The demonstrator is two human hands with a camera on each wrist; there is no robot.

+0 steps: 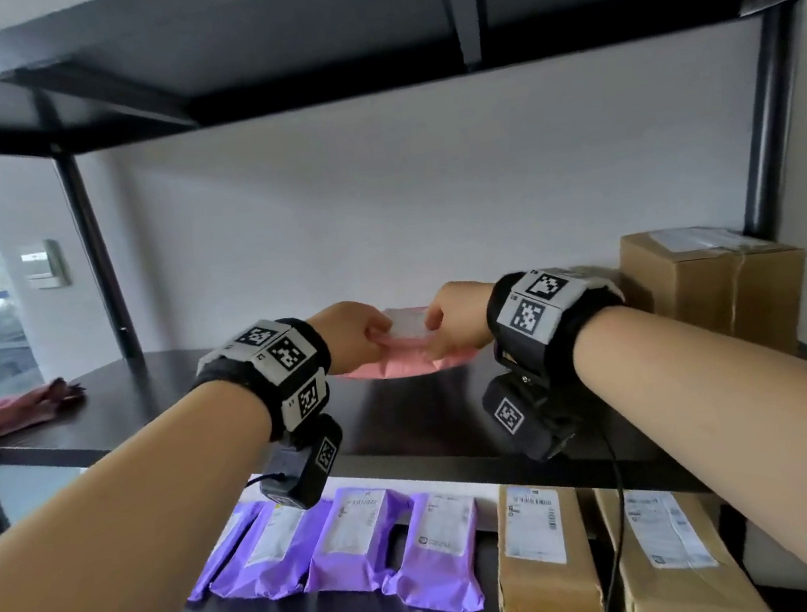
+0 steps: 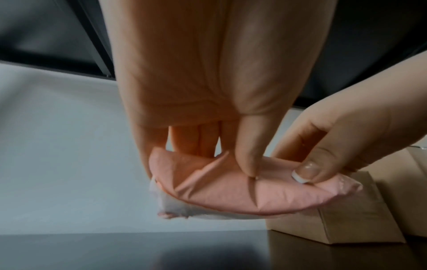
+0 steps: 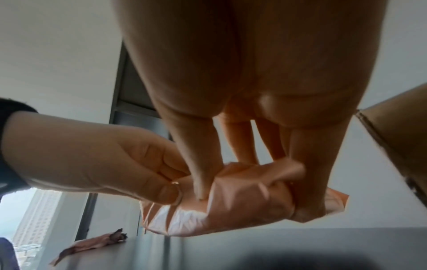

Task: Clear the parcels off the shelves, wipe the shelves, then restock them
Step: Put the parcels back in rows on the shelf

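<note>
A soft pink parcel (image 1: 401,358) with a white label hangs just above the middle of the dark shelf (image 1: 407,419), near the back wall. My left hand (image 1: 351,334) pinches its left end and my right hand (image 1: 452,319) pinches its right end. In the left wrist view the pink parcel (image 2: 242,193) is creased under my left thumb, with my right hand (image 2: 323,160) gripping its other end. In the right wrist view the pink parcel (image 3: 231,206) is bunched between my right fingers, and my left hand (image 3: 104,162) pinches its left edge.
A brown cardboard box (image 1: 714,282) stands at the shelf's back right, close to my right wrist. A pink rag (image 1: 12,412) lies at the shelf's left end. On the shelf below lie several purple parcels (image 1: 342,548) and two brown boxes (image 1: 545,555).
</note>
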